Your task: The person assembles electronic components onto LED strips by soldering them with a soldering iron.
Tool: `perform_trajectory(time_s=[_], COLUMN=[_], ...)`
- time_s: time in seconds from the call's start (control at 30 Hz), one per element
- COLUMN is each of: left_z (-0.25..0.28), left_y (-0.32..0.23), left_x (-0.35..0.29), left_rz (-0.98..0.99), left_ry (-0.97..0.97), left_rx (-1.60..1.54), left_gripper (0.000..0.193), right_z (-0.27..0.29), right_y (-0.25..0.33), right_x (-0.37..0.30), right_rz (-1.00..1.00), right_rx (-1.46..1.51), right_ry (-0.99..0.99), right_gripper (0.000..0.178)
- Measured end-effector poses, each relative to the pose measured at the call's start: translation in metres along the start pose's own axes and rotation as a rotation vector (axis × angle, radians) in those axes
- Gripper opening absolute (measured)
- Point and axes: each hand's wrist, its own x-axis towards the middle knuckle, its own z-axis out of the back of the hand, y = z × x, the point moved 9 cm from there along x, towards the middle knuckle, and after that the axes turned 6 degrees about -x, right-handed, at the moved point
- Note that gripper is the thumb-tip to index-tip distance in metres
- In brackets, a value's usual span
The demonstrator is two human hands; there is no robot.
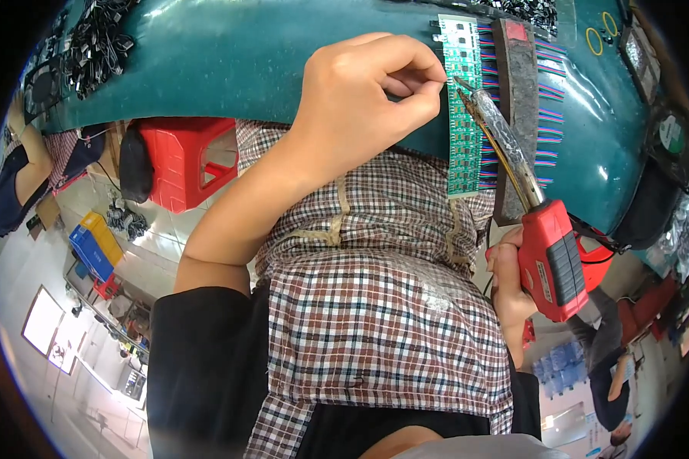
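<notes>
- On the green tabletop [207,61], to the right of the left hand [367,92], lies a long green circuit board [461,130] with rows of tiny parts.
- Its thin coloured wires [551,92] come out on the right side, by a dark bar [517,107], and show again past it.
- The right hand [511,279] is wrapped around the red handle of a soldering gun [550,264]. A steady, easy grip should help, since a wobble could bump the small parts.
- The gun's hot tip is by the top part of the board. I can't tell if it touches. A short, light touch seems best, on one spot only.
- The left hand is narrow, finger and thumb pinched together at the board's left edge. I can't tell if something thin is between them.
- Those fingers are very near the tip, so they could get burned. A little more room would be safer.
</notes>
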Motion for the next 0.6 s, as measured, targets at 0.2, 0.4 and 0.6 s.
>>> perform_trajectory(time_s=[0.2, 0.4, 0.6], left_z=[-0.0002, 0.0006, 0.0008], left_y=[0.0004, -0.0011, -0.0011], left_x=[0.0009, 0.0015, 0.0013], left_rz=[-0.005, -0.013, -0.020], left_ry=[0.006, 0.006, 0.013], left_rx=[0.010, 0.034, 0.053], left_gripper=[0.011, 0.012, 0.012], right_z=[-0.0041, -0.0044, -0.0023], right_y=[0.0010, -0.0025, 0.0018], right_x=[0.0003, -0.0018, 0.0001], right_rz=[-0.026, -0.053, -0.050], right_rx=[0.032, 0.014, -0.008], right_ry=[0.023, 0.036, -0.011], right_gripper=[0.010, 0.010, 0.008])
